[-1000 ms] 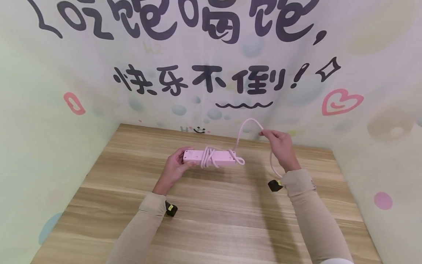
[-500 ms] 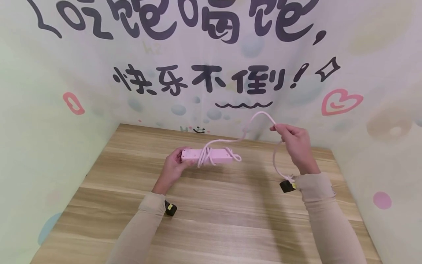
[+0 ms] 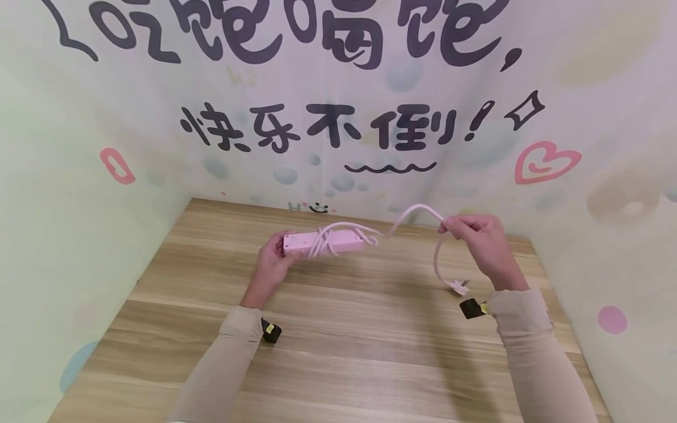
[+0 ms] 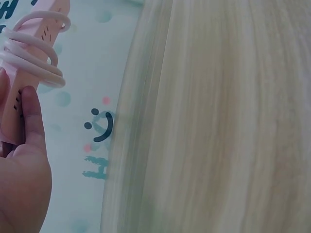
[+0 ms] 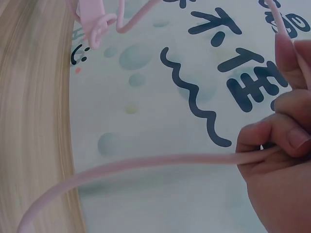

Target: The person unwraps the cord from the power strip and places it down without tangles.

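A pink power strip (image 3: 346,239) is held above the wooden table, its cord looped several times around its middle. My left hand (image 3: 272,264) grips its left end, thumb in front; the left wrist view shows fingers along the strip's slotted side (image 4: 46,31). From the wraps the pink cord (image 3: 420,207) arches over to my right hand (image 3: 483,244), which pinches it between thumb and fingers. Below that hand the free end hangs down with a plug (image 3: 459,286) on it. In the right wrist view the cord (image 5: 160,160) runs through the curled fingers of the right hand (image 5: 282,160).
The wooden table (image 3: 338,352) ends at a printed backdrop (image 3: 338,182) with large black characters, and side panels rise left and right. A small black wrist camera (image 3: 271,331) sits at the left cuff, another wrist camera (image 3: 472,308) at the right.
My right hand has moved rightward, drawing the cord out; part of it has come off the strip's wraps. The left hand and strip have shifted slightly left. The plug now hangs in plain view.
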Demonstrator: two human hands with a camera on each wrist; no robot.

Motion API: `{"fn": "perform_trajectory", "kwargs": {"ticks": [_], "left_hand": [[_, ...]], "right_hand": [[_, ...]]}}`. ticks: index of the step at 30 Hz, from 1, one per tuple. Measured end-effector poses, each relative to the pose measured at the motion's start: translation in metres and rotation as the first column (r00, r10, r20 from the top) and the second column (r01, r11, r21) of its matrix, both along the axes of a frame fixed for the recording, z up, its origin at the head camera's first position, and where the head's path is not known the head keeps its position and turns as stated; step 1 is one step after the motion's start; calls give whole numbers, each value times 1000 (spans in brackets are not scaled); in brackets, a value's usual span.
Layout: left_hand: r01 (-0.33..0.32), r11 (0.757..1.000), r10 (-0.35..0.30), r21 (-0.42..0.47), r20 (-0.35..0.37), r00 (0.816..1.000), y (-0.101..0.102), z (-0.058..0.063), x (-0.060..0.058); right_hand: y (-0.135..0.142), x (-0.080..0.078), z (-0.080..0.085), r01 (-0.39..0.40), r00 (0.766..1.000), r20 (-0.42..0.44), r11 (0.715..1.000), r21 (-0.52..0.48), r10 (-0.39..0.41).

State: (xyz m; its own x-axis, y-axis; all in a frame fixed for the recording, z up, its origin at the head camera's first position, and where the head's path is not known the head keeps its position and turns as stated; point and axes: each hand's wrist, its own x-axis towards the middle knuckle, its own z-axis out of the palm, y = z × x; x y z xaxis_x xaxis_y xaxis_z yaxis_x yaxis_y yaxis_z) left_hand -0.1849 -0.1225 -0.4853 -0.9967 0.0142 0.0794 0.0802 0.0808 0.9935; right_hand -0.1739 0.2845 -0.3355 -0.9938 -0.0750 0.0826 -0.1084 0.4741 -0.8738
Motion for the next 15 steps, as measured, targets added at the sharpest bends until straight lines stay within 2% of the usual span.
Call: {"fn": "perform_trajectory", "kwargs": {"ticks": [5, 15], "left_hand": [[-23, 1000, 23, 9, -7, 1000, -2, 1, 0], [-59, 998, 59, 32, -13, 998, -5, -1, -1]], "right_hand": [[8, 7, -6, -55, 998, 6, 999, -4, 55], [15, 13, -15, -107, 994, 21, 988, -109, 110]]}}
